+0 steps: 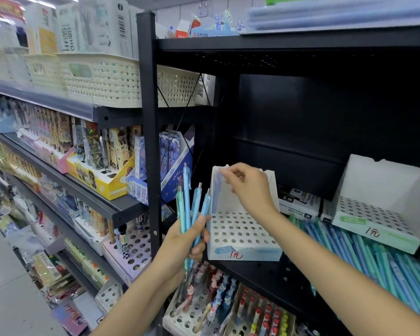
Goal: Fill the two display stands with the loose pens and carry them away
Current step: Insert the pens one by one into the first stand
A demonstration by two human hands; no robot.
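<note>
Two white perforated display stands sit on the black shelf: one (243, 236) at centre, another (378, 214) to the right on a heap of loose blue and teal pens (364, 251). My left hand (187, 241) grips a bunch of several blue and teal pens (192, 207) upright beside the centre stand. My right hand (247, 187) pinches a pale blue pen (216, 190) by its top, standing it in the back left corner of the centre stand. The holes of both stands look otherwise unfilled.
A black upright post (150, 141) stands just left of my left hand. Boxes of marker pens (298, 202) lie behind the pile. Filled pen displays (218, 299) crowd the shelf below; cream baskets (102, 78) and boxed pens line the left shelves.
</note>
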